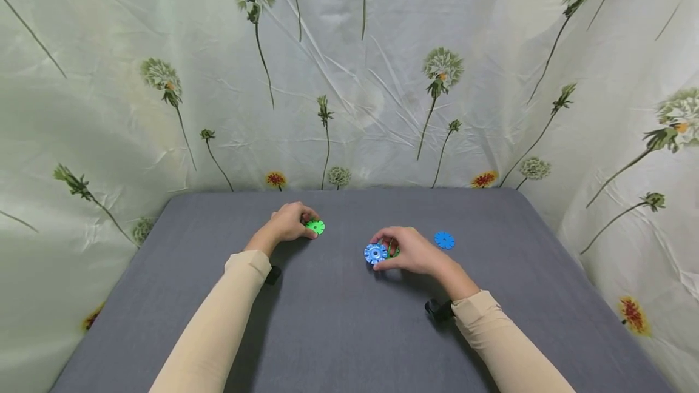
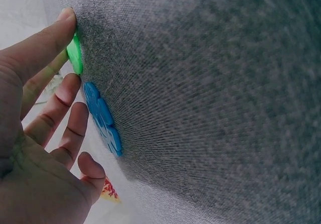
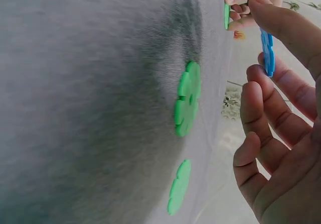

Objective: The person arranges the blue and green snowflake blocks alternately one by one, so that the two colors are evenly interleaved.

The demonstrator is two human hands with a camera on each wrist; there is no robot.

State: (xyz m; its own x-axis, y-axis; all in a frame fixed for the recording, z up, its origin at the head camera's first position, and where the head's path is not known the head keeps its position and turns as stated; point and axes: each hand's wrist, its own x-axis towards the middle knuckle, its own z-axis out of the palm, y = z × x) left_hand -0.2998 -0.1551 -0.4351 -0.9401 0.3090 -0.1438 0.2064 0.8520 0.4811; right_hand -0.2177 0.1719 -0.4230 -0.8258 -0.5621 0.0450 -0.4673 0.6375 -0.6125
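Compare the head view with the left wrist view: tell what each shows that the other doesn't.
Only head: right hand pinching one blue notched disc, another blue disc lying to its right, a partly hidden green piece.
Only left wrist: a third blue disc, lying near the left hand.
Both: left hand, the green notched disc it pinches, gray tabletop, floral backdrop cloth.

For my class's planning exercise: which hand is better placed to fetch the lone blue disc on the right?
Probably the right hand: it is clearly nearer the lone blue disc, though it must first release the blue piece it holds. The left hand is farther off and pinches a green disc.
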